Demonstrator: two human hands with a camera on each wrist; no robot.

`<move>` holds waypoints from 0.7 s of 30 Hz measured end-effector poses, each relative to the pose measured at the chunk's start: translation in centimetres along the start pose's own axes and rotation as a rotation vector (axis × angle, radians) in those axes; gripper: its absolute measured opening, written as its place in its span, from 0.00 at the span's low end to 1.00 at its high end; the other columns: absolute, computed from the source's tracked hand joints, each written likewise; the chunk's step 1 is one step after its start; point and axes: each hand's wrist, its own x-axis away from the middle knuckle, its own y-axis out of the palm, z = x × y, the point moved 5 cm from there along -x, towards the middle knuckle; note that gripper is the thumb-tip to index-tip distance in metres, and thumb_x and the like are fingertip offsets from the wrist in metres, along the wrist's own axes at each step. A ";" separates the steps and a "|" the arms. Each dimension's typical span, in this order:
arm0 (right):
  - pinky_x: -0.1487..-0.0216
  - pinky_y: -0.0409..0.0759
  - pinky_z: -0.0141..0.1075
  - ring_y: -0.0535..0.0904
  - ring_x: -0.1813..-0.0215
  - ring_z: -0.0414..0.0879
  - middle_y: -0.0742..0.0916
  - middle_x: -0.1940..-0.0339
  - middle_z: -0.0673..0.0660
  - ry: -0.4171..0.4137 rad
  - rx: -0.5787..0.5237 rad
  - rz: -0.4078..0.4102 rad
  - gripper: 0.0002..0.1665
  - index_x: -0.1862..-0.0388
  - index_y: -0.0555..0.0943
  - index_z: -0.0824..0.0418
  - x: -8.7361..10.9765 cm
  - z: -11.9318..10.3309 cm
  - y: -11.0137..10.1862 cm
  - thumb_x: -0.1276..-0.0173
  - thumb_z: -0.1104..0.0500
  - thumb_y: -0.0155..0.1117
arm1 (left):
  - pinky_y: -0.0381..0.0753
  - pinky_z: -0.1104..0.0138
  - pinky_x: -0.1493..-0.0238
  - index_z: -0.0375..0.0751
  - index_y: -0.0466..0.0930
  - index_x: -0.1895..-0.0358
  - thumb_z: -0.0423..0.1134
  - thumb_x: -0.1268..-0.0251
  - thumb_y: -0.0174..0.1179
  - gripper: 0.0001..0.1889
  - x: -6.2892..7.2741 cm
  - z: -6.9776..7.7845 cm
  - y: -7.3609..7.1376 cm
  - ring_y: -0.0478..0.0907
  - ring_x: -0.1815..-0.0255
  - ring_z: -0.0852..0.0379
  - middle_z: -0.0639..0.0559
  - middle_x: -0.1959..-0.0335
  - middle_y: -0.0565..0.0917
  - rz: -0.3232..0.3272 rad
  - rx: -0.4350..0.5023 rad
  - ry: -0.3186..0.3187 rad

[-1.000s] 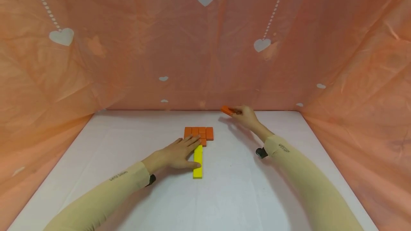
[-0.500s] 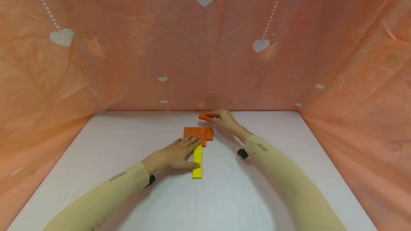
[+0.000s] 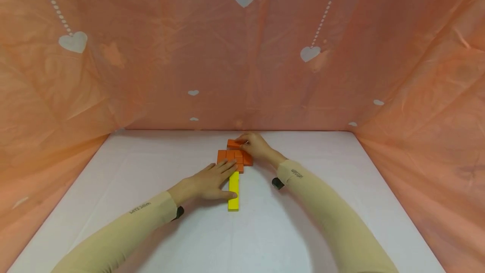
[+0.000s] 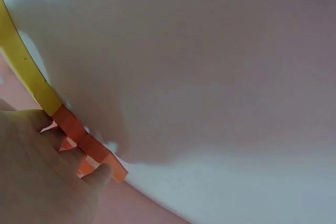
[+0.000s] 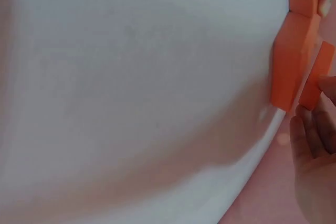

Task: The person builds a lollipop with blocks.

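Note:
Several orange blocks (image 3: 238, 153) lie flat and close together on the white table, with a long yellow block (image 3: 233, 184) running from their near side toward me. My left hand (image 3: 210, 181) lies with spread fingers over the near-left orange blocks, its thumb touching the yellow block. In the left wrist view those fingers (image 4: 97, 178) rest on the orange pieces. Just beyond the group, my right hand (image 3: 257, 146) pinches another orange block (image 3: 232, 143) between thumb and fingers. The right wrist view shows this held block (image 5: 317, 74) beside the larger orange row, a narrow gap between them.
A white cloth-like surface (image 3: 288, 231) covers the table. Peach-coloured sheeting (image 3: 242, 75) with white hearts stands along the back and both sides, its bottom edge close behind my right hand.
My right hand has carried its orange block leftward and down, from the back right to just behind the orange group. The left hand has stayed in place on the blocks.

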 end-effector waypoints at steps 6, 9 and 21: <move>0.32 0.78 0.48 0.80 0.37 0.57 0.86 0.41 0.63 0.019 0.002 -0.012 0.18 0.39 0.85 0.68 0.0 0.3 0.5 0.25 0.71 0.60 | 0.50 0.41 0.19 0.43 0.48 0.15 0.73 0.29 0.51 0.52 -0.1 0.2 -0.1 0.41 0.13 0.43 0.48 0.13 0.45 -0.002 0.014 0.005; 0.33 0.79 0.47 0.81 0.37 0.57 0.86 0.42 0.62 0.020 0.007 -0.024 0.18 0.40 0.85 0.67 0.0 0.3 0.6 0.25 0.72 0.59 | 0.50 0.41 0.19 0.44 0.48 0.15 0.73 0.29 0.51 0.52 0.0 0.2 -0.2 0.41 0.13 0.43 0.48 0.13 0.45 -0.005 0.018 0.002; 0.33 0.79 0.47 0.81 0.35 0.56 0.86 0.40 0.63 0.077 0.041 0.000 0.17 0.39 0.85 0.66 -0.1 0.5 0.8 0.23 0.68 0.59 | 0.50 0.41 0.19 0.42 0.49 0.15 0.72 0.29 0.52 0.51 0.1 0.2 -0.2 0.42 0.13 0.43 0.47 0.13 0.46 0.003 0.021 0.005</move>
